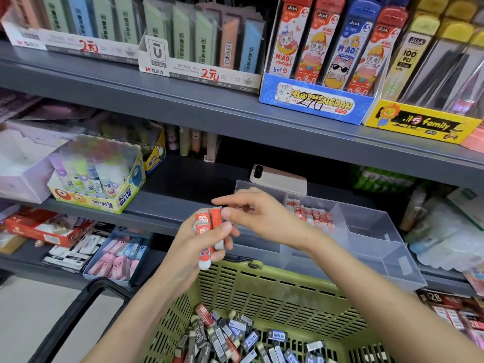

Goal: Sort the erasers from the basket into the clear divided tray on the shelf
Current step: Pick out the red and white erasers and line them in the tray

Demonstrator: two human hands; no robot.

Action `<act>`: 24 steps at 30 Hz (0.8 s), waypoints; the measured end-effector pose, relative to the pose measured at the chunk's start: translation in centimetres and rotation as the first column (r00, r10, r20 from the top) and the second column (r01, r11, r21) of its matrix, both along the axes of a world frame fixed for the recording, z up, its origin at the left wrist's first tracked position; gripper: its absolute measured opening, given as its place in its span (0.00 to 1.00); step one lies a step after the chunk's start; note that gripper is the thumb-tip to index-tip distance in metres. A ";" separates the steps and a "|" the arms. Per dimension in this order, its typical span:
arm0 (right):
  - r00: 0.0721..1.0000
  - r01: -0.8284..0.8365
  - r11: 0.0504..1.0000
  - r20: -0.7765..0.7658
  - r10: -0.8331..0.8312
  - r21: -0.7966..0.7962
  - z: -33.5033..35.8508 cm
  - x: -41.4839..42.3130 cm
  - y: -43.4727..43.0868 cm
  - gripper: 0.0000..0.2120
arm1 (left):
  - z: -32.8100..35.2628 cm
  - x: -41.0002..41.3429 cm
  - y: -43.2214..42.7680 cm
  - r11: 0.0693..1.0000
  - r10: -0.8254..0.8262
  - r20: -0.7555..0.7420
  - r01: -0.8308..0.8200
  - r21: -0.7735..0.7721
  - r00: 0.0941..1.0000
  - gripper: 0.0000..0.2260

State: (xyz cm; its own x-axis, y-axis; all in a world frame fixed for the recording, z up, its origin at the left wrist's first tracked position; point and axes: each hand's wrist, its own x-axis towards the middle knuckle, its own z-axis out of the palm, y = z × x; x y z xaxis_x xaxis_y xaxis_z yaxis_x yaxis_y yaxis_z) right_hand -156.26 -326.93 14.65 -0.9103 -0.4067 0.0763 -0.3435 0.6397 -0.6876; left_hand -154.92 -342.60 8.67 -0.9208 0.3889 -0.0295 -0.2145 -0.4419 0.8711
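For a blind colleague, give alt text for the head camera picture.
A left hand grips a bundle of red erasers over a green basket of loose erasers; the right hand touches the bundle's top with thumb and forefinger. Behind, a clear shelf tray holds sorted erasers.

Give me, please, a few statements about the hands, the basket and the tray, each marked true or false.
1. The left hand holds several red erasers. True.
2. The basket is empty. False: many loose erasers in black, blue and red sleeves lie in it.
3. A row of erasers already stands in one compartment of the tray. True.
4. The phone lies in the basket. False: it lies on the shelf, behind the tray.
5. The basket is blue. False: it is green.
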 end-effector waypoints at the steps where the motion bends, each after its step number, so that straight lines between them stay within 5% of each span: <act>1: 1.000 -0.022 0.999 0.013 0.023 -0.040 0.1 0.0 -0.3 0.12 | 0.0 0.0 0.0 1.000 -0.004 -0.005 0.004 -0.004 1.000 0.16; 4: 0.997 -0.025 0.987 0.065 0.036 -0.157 0.4 0.1 -0.6 0.05 | -0.1 0.0 0.0 1.000 0.007 0.006 -0.007 0.002 1.000 0.17; 7: 0.978 0.139 0.927 0.197 -0.072 -0.349 0.2 -0.4 -0.2 0.04 | -0.2 -0.3 -0.1 0.996 0.058 0.066 -0.062 0.070 0.996 0.15; 12: 0.856 0.511 0.684 0.382 -0.349 -0.521 0.0 -2.5 2.4 0.05 | -0.2 -0.5 -0.3 0.988 0.124 0.128 -0.135 0.078 0.984 0.17; 17: 0.715 0.691 0.492 0.596 -0.365 -0.529 -0.7 -3.6 3.6 0.05 | 0.0 -0.4 -0.3 0.987 0.139 0.145 -0.149 0.062 0.980 0.10; 21: 0.725 0.645 0.633 0.604 -0.330 -0.429 -1.2 -3.7 4.1 0.09 | 0.1 -0.4 -0.3 0.988 0.139 0.139 -0.148 0.052 0.980 0.08; 24: 0.822 0.464 0.880 0.419 -0.385 -0.103 -1.1 -3.8 4.0 0.10 | 0.1 -0.4 -0.2 0.988 0.140 0.141 -0.147 0.041 0.980 0.09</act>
State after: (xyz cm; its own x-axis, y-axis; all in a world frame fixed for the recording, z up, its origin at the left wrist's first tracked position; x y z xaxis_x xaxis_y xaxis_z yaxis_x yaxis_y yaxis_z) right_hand -160.09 -322.93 13.56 -0.9625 0.0141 -0.2708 0.2409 0.5027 -0.8302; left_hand -155.29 -342.79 8.76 -0.9557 0.2573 -0.1427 -0.2614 -0.5198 0.8133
